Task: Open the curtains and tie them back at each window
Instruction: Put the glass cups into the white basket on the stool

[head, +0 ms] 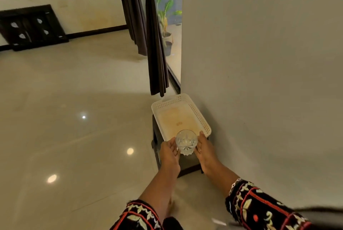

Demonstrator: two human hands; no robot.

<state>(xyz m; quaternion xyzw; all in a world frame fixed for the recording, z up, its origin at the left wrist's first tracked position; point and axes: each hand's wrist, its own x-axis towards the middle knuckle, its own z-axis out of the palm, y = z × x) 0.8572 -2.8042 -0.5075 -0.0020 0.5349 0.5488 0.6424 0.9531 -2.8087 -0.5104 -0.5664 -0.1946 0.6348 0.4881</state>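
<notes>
The dark curtains [156, 53] hang far off at the window, the nearer one gathered and seemingly knotted high up (the farther looks loose). Near, the left hand [169, 152] and right hand [205, 149] curl their fingers [201, 136] round a cut glass [186, 141] over a white basket [196, 107]. Best set it down upright, freeing both hands for the curtains

Two dark curtains hang to the floor at twelve o'clock. The near curtain [156, 53] is bunched narrow and knotted up high; the far curtain [132, 10], toward eleven, falls in loose pleats.
</notes>
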